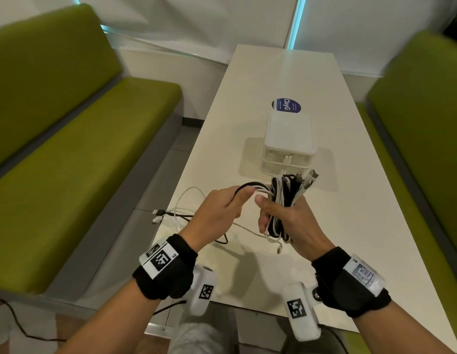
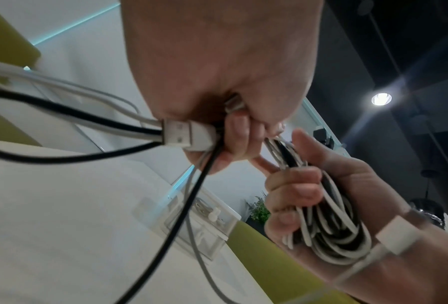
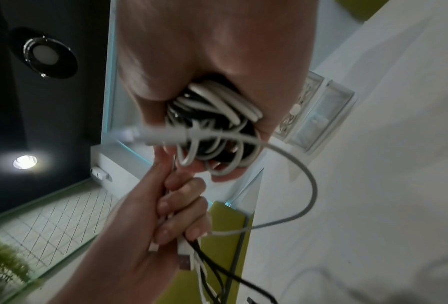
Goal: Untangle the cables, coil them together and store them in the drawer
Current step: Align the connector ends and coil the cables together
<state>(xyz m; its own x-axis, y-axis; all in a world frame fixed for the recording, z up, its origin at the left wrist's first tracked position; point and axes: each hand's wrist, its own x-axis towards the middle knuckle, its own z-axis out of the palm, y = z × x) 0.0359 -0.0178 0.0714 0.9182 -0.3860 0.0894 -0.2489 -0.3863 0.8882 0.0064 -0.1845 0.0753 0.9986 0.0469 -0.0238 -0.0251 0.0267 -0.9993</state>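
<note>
My right hand [image 1: 278, 218] grips a coiled bundle of white and black cables [image 1: 286, 198] above the white table [image 1: 324, 226]; several plug ends stick out of its top. The same bundle [image 2: 329, 224] [image 3: 217, 127] fills that fist in both wrist views. Just to its left, my left hand [image 1: 222, 208] holds the loose strands [image 1: 248, 186] that run into the coil, with a white USB plug [image 2: 189, 133] at its fingers. Slack cable tails [image 1: 176, 213] trail over the table's left edge. The small white drawer unit [image 1: 288, 141] stands behind the hands, its drawers closed.
Green benches [image 1: 82, 162] [image 1: 426, 123] flank the table on both sides. A round blue sticker [image 1: 286, 105] lies behind the drawer unit. A thin black cord [image 1: 18, 325] runs along the floor at the lower left.
</note>
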